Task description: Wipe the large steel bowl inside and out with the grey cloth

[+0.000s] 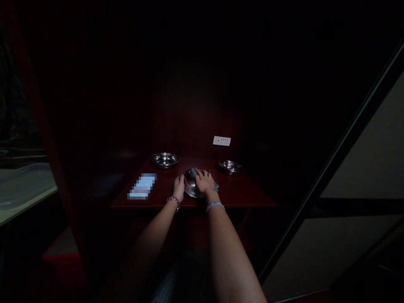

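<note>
A shiny metal dish [190, 188] stands tilted near the front edge of a dark red table [246, 193]. My left hand [179, 186] grips its left rim, fingers curled round it. My right hand [204, 182] lies over the dish, pressing a grey cloth [215, 184] against it; part of the cloth sticks out to the right of the hand. A bead bracelet is on my left wrist and a pale blue band on my right.
Two more metal dishes sit on the table, one at the back left [164, 160] and one at the back right [230, 166]. A pale flat card [142, 185] lies at the left. A white socket plate [221, 140] is on the dark wall behind. The room is very dim.
</note>
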### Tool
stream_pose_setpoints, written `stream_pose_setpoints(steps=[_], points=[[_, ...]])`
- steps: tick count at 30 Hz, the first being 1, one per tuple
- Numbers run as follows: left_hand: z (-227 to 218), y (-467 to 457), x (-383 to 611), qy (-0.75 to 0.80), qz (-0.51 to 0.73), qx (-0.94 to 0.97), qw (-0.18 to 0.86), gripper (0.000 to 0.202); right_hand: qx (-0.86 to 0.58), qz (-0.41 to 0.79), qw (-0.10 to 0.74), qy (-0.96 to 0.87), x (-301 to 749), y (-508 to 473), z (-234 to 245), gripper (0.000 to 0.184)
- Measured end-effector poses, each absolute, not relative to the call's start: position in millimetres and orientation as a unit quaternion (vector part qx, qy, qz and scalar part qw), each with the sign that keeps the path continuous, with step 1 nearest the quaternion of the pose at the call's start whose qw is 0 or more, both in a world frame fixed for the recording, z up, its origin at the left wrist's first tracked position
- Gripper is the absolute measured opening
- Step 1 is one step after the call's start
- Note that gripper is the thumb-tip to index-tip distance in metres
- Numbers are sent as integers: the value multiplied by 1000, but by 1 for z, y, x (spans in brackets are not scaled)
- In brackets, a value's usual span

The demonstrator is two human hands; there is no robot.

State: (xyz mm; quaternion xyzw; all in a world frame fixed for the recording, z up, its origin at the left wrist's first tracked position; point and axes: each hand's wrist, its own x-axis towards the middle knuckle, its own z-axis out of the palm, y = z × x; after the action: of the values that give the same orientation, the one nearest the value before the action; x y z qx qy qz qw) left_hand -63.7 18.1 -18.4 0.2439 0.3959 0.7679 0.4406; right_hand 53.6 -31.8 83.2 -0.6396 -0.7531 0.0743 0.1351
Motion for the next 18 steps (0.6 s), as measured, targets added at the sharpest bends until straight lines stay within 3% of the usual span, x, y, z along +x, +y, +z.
stream_pose_setpoints(steps=[18], points=[[-14, 16, -63, 413, 764, 244, 431, 30, -647, 83, 122, -748, 51, -33, 87, 66]])
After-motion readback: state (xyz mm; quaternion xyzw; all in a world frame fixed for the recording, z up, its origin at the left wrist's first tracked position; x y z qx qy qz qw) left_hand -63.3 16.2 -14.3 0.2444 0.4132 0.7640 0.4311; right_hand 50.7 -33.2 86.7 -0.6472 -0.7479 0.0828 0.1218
